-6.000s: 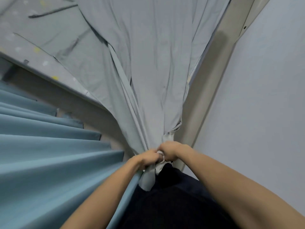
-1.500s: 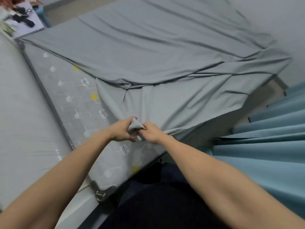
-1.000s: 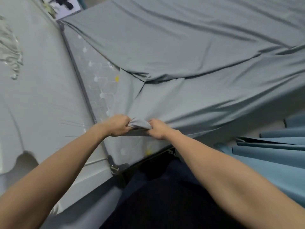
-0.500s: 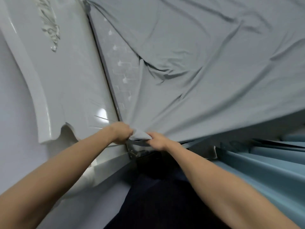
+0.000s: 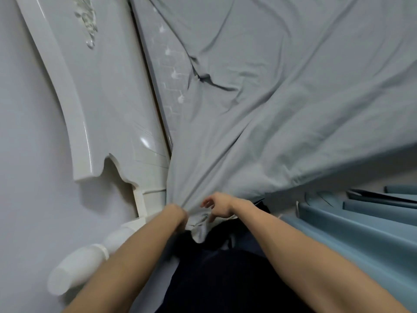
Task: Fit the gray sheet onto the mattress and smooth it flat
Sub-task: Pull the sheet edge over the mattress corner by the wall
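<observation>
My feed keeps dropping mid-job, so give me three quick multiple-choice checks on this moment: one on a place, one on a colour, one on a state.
1. Where is the bare patterned mattress strip?
A. beside the white glossy headboard
B. beside the curtain
C. under the hands

2. What colour is the pleated curtain?
A. white
B. blue
C. black

3. How is the right hand?
A. fisted on the curtain
B. flat on the headboard
C. fingers loose at the gray cotton sheet corner

Key: 1 A, the strip runs along the headboard; 2 B, its folds are blue; 3 C, its fingers are spread at the bunched corner.
</observation>
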Motion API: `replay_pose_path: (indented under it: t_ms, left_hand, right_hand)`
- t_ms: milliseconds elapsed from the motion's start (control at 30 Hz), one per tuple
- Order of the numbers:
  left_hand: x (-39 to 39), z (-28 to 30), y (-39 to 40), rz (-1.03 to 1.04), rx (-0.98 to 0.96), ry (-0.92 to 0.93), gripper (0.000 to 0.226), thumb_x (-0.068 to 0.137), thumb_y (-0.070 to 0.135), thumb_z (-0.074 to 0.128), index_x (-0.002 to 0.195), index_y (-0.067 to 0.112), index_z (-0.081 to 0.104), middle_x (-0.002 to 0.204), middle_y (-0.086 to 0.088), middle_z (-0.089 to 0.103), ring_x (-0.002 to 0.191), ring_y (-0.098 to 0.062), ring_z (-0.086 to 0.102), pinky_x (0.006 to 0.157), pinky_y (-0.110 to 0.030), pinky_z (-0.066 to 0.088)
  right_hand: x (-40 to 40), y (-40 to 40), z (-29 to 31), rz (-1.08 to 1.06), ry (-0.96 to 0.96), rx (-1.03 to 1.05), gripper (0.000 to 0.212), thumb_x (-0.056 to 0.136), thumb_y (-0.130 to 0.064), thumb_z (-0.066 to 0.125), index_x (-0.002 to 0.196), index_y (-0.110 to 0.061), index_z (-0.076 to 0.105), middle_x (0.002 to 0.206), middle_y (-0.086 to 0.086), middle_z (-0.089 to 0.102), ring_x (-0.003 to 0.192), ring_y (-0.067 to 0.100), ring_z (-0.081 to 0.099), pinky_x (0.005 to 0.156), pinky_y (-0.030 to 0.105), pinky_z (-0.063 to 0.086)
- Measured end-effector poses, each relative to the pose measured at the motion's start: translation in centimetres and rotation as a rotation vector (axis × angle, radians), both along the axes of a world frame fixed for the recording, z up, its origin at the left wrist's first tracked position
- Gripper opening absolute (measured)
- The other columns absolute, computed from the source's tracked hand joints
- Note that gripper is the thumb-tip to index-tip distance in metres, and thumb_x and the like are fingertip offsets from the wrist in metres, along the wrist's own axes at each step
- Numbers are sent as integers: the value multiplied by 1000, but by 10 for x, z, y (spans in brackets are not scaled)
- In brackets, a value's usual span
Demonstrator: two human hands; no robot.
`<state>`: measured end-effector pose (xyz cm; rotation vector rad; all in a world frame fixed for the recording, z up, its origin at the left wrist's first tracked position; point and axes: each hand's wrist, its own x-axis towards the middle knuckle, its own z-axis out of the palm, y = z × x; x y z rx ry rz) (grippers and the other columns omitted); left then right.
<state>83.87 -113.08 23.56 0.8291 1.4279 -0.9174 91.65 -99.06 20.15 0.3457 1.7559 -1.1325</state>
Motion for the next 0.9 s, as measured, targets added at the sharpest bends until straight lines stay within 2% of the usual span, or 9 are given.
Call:
replay_pose_path:
  t_ms: [67, 133, 200, 300, 367, 433, 667, 767, 900]
  left_hand:
    - [2, -8, -5, 83, -101, -56, 32, 91, 21, 60, 120, 10, 67, 106, -7, 62, 104, -24, 63, 94, -34, 48]
    - [5, -18, -11, 114, -76, -55, 33, 91, 20, 58, 121, 9, 66, 114, -10, 61, 108, -27, 61, 96, -35, 47]
    - [10, -24, -15, 148, 94, -7, 34, 90, 20, 56, 121, 9, 63, 126, -10, 62, 114, -28, 61, 97, -37, 49]
    - [7, -26, -12, 251, 321, 94, 37, 89, 22, 53, 124, 10, 60, 130, -11, 62, 118, -27, 60, 96, -38, 50]
    - [0, -24, -8, 326, 393, 164, 35, 90, 22, 52, 122, 10, 60, 130, -11, 62, 119, -28, 60, 94, -39, 49]
    - [-7, -23, -4, 383, 425, 208, 34, 90, 21, 51, 120, 9, 61, 129, -13, 62, 119, -29, 60, 94, -38, 48]
    - [-56, -21, 24, 500, 523, 341, 36, 89, 20, 47, 123, 12, 55, 130, -13, 58, 118, -31, 56, 93, -37, 47]
    - [-99, -28, 49, 590, 599, 403, 44, 91, 25, 48, 133, 13, 51, 133, -13, 56, 120, -32, 54, 93, -37, 47]
    - [-154, -49, 88, 756, 649, 457, 49, 91, 26, 48, 139, 14, 46, 139, -14, 52, 126, -32, 50, 99, -38, 45]
  right_hand:
    - [-3, 10, 1, -75, 1, 9, 55, 79, -15, 78, 130, -17, 59, 127, 0, 63, 115, 19, 60, 101, 32, 48]
    - [-8, 23, 1, -116, 16, 52, 44, 81, -11, 75, 123, -15, 62, 120, 3, 67, 109, 21, 63, 97, 31, 49]
    - [-14, 34, 1, -131, 38, 112, 37, 82, -10, 73, 117, -14, 64, 117, 6, 69, 108, 25, 64, 94, 32, 51]
    - [-22, 47, 4, -171, 65, 182, 29, 85, -11, 69, 113, -14, 65, 114, 8, 69, 98, 25, 66, 85, 31, 52]
    - [-26, 52, 9, -191, 69, 191, 24, 87, -11, 67, 111, -14, 65, 113, 9, 67, 89, 23, 65, 80, 30, 52]
    - [-29, 55, 12, -171, 76, 206, 20, 87, -13, 68, 106, -18, 64, 115, 11, 67, 88, 22, 63, 83, 30, 52]
    - [-54, 75, 16, -25, 73, 270, 34, 87, -20, 68, 121, -19, 63, 120, 7, 66, 105, 24, 63, 91, 32, 51]
    - [-85, 101, 6, -15, 104, 318, 37, 87, -20, 66, 125, -19, 61, 118, 3, 69, 109, 22, 62, 90, 27, 48]
    - [-140, 144, -18, 14, 141, 360, 41, 88, -16, 62, 129, -15, 59, 115, 4, 70, 112, 23, 61, 92, 29, 47]
